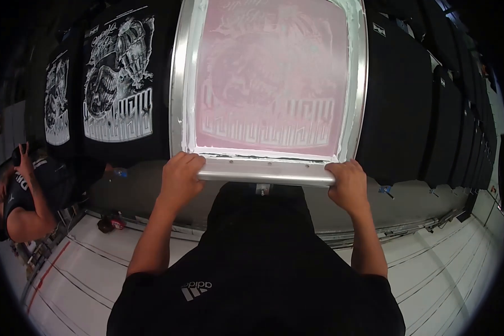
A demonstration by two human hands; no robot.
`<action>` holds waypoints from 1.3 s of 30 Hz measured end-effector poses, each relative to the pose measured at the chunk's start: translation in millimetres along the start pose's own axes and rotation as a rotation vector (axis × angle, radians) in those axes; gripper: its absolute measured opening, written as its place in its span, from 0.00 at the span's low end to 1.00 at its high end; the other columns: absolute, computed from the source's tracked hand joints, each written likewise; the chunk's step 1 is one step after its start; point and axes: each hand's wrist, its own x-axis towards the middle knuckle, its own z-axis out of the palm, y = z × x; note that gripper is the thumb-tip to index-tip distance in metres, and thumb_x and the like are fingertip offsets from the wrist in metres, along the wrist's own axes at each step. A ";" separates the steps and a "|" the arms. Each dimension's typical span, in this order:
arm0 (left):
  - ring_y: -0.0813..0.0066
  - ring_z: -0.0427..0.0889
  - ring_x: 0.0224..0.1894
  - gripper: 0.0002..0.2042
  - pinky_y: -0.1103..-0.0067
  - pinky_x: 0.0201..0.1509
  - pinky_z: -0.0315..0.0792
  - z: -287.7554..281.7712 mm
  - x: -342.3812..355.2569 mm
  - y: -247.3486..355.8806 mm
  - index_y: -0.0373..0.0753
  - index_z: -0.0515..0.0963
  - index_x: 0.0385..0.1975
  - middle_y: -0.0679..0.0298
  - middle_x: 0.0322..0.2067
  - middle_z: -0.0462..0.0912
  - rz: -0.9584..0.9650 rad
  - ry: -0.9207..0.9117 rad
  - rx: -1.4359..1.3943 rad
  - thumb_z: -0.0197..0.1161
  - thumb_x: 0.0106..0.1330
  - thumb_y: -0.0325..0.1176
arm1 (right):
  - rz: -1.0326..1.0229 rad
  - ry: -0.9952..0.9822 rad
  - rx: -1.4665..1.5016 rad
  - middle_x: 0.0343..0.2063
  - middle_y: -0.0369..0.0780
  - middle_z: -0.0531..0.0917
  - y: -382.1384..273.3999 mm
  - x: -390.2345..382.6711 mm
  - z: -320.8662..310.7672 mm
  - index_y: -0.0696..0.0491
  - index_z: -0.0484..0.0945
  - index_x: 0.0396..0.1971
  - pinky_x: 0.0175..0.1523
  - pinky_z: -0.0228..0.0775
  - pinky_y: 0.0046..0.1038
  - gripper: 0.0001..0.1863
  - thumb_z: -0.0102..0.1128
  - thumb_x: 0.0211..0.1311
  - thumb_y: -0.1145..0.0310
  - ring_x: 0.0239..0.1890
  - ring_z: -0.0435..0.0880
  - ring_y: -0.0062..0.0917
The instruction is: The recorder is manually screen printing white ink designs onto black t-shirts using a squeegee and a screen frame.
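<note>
A screen-printing frame [178, 84] of silver metal extends away from me at the centre. Inside it is a pinkish mesh [263, 73] with a pale stencil of figures and blocky shapes, bordered by whitish tape or ink. My left hand [183, 178] is closed over the frame's near left corner. At the near right corner, my right hand [348, 185] grips in the same way. Between my hands runs a rounded metal bar [266, 177] with small screw-like dots along it. The undersides of my fingers are hidden.
Black shirts with white prints [117, 84] lie to the left; plain black shirts [397, 106] curve away to the right. Small blue-tagged handles [385, 190] stick out near their edges. Another person [33, 190] is at the far left. Below is a pale, lined floor [95, 263].
</note>
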 end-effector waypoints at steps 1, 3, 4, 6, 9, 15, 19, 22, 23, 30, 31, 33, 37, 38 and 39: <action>0.55 0.80 0.39 0.19 0.66 0.42 0.75 2.8 -8.2 -1.2 0.38 0.79 0.33 0.59 0.33 0.82 0.026 0.021 0.009 0.66 0.34 0.21 | -0.007 -0.043 0.015 0.35 0.41 0.85 2.3 3.5 -1.8 0.52 0.81 0.36 0.62 0.66 0.47 0.20 0.59 0.34 0.79 0.42 0.82 0.36; 0.52 0.81 0.40 0.19 0.63 0.45 0.76 17.9 -29.7 -2.3 0.37 0.79 0.32 0.55 0.34 0.82 0.078 0.131 0.061 0.62 0.32 0.20 | -0.054 0.113 -0.031 0.33 0.40 0.84 -0.1 -22.2 24.8 0.52 0.81 0.35 0.61 0.67 0.48 0.20 0.60 0.34 0.79 0.41 0.82 0.36; 0.52 0.81 0.40 0.19 0.63 0.45 0.76 25.3 -23.6 -7.6 0.37 0.79 0.32 0.55 0.34 0.82 0.088 0.148 0.068 0.62 0.32 0.20 | -0.106 0.262 -0.070 0.32 0.39 0.84 -0.3 -26.7 37.7 0.52 0.80 0.34 0.60 0.68 0.48 0.19 0.60 0.34 0.79 0.39 0.81 0.36; 0.55 0.81 0.40 0.19 0.64 0.47 0.76 28.3 -8.1 -11.1 0.36 0.79 0.33 0.55 0.35 0.82 0.106 0.194 0.102 0.61 0.35 0.20 | -0.086 0.288 -0.026 0.31 0.39 0.83 3.8 -5.8 30.2 0.52 0.80 0.34 0.61 0.67 0.49 0.19 0.59 0.34 0.80 0.38 0.80 0.37; 0.57 0.81 0.39 0.17 0.68 0.44 0.77 13.3 97.4 -44.7 0.37 0.80 0.32 0.58 0.33 0.83 0.142 0.244 0.134 0.63 0.36 0.21 | -0.142 0.415 -0.110 0.32 0.39 0.84 30.9 83.5 -1.3 0.52 0.80 0.36 0.62 0.66 0.45 0.21 0.59 0.35 0.81 0.38 0.80 0.38; 0.53 0.83 0.38 0.16 0.64 0.43 0.78 -39.6 322.7 -99.4 0.48 0.83 0.39 0.56 0.32 0.84 0.051 0.222 0.274 0.71 0.46 0.35 | -0.034 0.472 -0.264 0.28 0.44 0.83 75.3 273.6 -107.0 0.46 0.83 0.40 0.41 0.76 0.43 0.18 0.62 0.43 0.72 0.35 0.83 0.42; 0.54 0.84 0.38 0.16 0.64 0.44 0.77 -74.5 430.9 -105.7 0.48 0.84 0.38 0.56 0.32 0.86 0.101 0.202 0.321 0.71 0.50 0.46 | -0.015 0.434 -0.380 0.43 0.44 0.86 108.5 365.1 -166.4 0.42 0.81 0.52 0.51 0.77 0.40 0.26 0.59 0.48 0.68 0.46 0.85 0.39; 0.50 0.83 0.37 0.16 0.61 0.44 0.77 -91.5 455.9 -114.9 0.41 0.84 0.29 0.53 0.30 0.85 0.243 0.248 0.332 0.72 0.46 0.45 | -0.087 0.343 -0.407 0.43 0.46 0.85 106.8 391.2 -199.5 0.48 0.81 0.51 0.53 0.76 0.38 0.25 0.56 0.48 0.70 0.47 0.84 0.41; 0.50 0.83 0.37 0.16 0.60 0.43 0.77 -91.9 444.0 -115.5 0.42 0.84 0.28 0.53 0.29 0.84 0.169 0.212 0.393 0.71 0.46 0.47 | -0.059 0.346 -0.361 0.42 0.46 0.85 93.8 378.3 -194.4 0.48 0.81 0.50 0.53 0.76 0.39 0.25 0.56 0.47 0.70 0.47 0.84 0.41; 0.56 0.81 0.43 0.15 0.66 0.46 0.76 -52.4 105.7 -38.8 0.39 0.83 0.36 0.57 0.37 0.84 0.009 -0.100 0.118 0.72 0.45 0.25 | -0.046 0.089 -0.140 0.32 0.43 0.84 17.2 73.9 -77.4 0.49 0.84 0.42 0.56 0.70 0.45 0.22 0.60 0.40 0.77 0.40 0.82 0.41; 0.57 0.81 0.42 0.16 0.66 0.46 0.76 -49.4 72.1 -11.7 0.39 0.81 0.33 0.58 0.38 0.84 -0.006 -0.144 0.065 0.71 0.41 0.24 | -0.067 0.083 -0.094 0.32 0.43 0.84 15.6 43.3 -54.5 0.50 0.83 0.41 0.59 0.68 0.46 0.22 0.60 0.39 0.78 0.40 0.82 0.39; 0.59 0.80 0.38 0.18 0.66 0.43 0.75 -25.9 22.3 1.6 0.39 0.78 0.33 0.61 0.33 0.82 0.026 -0.049 0.052 0.69 0.37 0.22 | -0.065 0.072 -0.047 0.32 0.42 0.84 3.1 5.5 -23.6 0.50 0.82 0.38 0.63 0.64 0.47 0.21 0.60 0.37 0.79 0.41 0.82 0.37; 0.59 0.79 0.38 0.20 0.66 0.42 0.74 -5.0 7.1 2.5 0.39 0.77 0.34 0.61 0.34 0.81 0.022 -0.012 0.030 0.68 0.35 0.22 | 0.013 0.002 0.001 0.34 0.40 0.84 1.0 9.2 -5.4 0.51 0.80 0.39 0.66 0.61 0.48 0.24 0.60 0.34 0.79 0.42 0.82 0.35; 0.58 0.79 0.38 0.18 0.66 0.42 0.74 -5.5 4.4 3.5 0.39 0.78 0.33 0.60 0.33 0.81 0.011 -0.014 0.035 0.67 0.36 0.21 | 0.053 -0.094 0.020 0.35 0.40 0.84 1.6 14.3 -7.6 0.51 0.80 0.40 0.66 0.61 0.48 0.24 0.61 0.34 0.79 0.42 0.82 0.35; 0.57 0.79 0.38 0.17 0.67 0.42 0.74 -6.8 2.1 4.8 0.38 0.78 0.32 0.60 0.33 0.81 0.002 -0.016 0.039 0.66 0.36 0.21 | 0.049 -0.091 0.018 0.35 0.40 0.84 2.2 9.8 -1.4 0.51 0.80 0.40 0.66 0.61 0.48 0.24 0.61 0.34 0.79 0.42 0.82 0.35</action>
